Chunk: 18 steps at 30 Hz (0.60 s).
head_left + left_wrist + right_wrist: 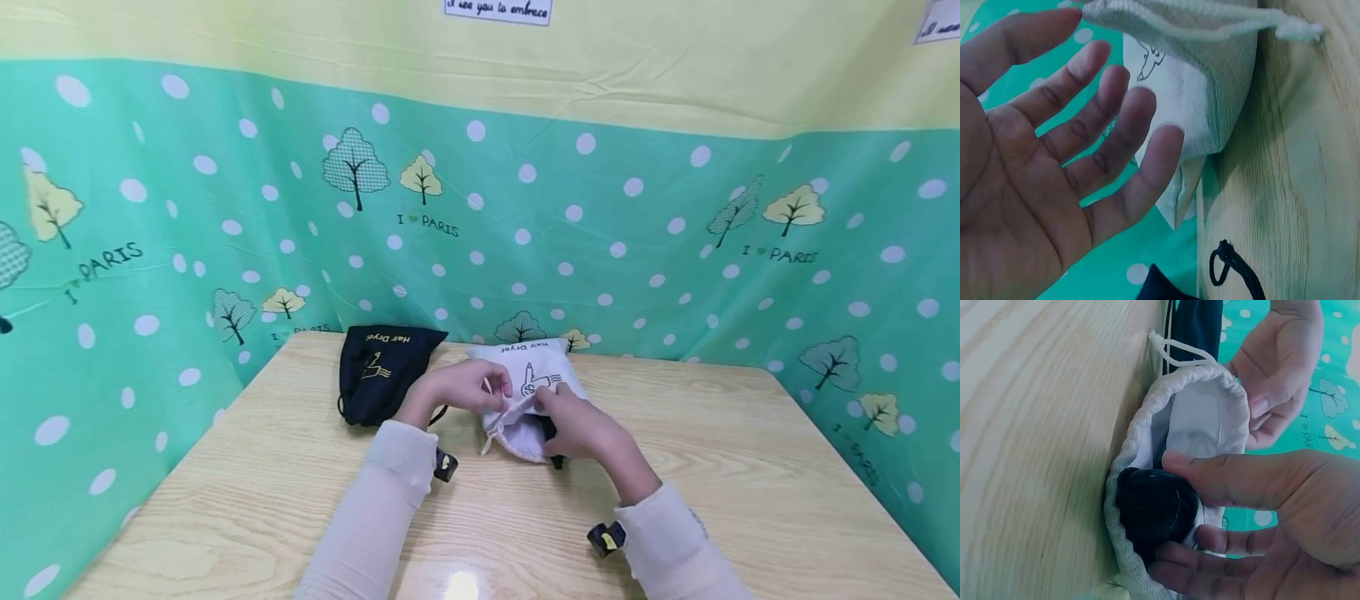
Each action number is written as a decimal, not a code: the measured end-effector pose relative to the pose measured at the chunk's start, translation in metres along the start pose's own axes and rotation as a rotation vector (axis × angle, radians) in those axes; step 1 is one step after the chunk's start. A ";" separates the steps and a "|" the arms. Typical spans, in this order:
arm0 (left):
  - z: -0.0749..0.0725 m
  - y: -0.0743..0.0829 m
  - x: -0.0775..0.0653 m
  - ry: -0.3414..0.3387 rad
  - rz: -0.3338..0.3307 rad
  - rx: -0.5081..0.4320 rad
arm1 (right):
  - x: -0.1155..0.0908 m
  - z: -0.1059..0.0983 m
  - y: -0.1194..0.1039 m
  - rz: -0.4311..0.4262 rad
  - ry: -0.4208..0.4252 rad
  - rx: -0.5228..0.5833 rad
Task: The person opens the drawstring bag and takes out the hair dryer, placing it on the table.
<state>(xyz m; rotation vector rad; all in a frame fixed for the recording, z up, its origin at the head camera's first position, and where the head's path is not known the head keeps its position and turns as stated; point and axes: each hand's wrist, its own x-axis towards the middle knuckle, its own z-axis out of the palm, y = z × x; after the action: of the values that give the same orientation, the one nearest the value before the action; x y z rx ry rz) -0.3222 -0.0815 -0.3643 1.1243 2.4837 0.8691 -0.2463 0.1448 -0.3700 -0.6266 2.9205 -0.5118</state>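
A white drawstring bag printed "Hair Dryer" lies on the table, its mouth gaping toward me. Inside the mouth shows the rounded end of a black hair dryer; the rest is hidden by cloth. My right hand grips that end, thumb on top and fingertips along its lower side. On the opposite side of the mouth is my left hand. Its thumb tip touches the rim in the left wrist view, while the other fingers are spread and loosely bent. The white drawcord hangs from the rim.
Left of the white bag lies a black drawstring bag with yellow "Hair Dryer" print and a black cord. Both sit near the far edge of the wooden table. A green and yellow patterned curtain hangs behind.
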 end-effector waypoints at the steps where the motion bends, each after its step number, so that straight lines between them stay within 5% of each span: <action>1: 0.000 -0.002 0.000 0.015 0.003 0.014 | -0.001 0.000 0.001 -0.002 -0.002 0.005; 7: 0.002 -0.010 0.003 0.163 -0.047 0.114 | -0.003 -0.002 0.007 -0.005 0.003 -0.006; 12: 0.007 -0.013 0.005 0.255 -0.188 0.242 | -0.004 -0.001 0.010 -0.010 0.000 0.006; 18: 0.007 -0.018 0.008 0.278 -0.349 0.327 | -0.005 -0.001 0.012 -0.037 0.001 0.012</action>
<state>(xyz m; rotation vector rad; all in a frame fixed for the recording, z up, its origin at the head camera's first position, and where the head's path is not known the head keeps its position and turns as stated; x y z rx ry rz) -0.3347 -0.0820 -0.3815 0.6492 3.0106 0.5640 -0.2463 0.1575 -0.3730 -0.6809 2.9095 -0.5342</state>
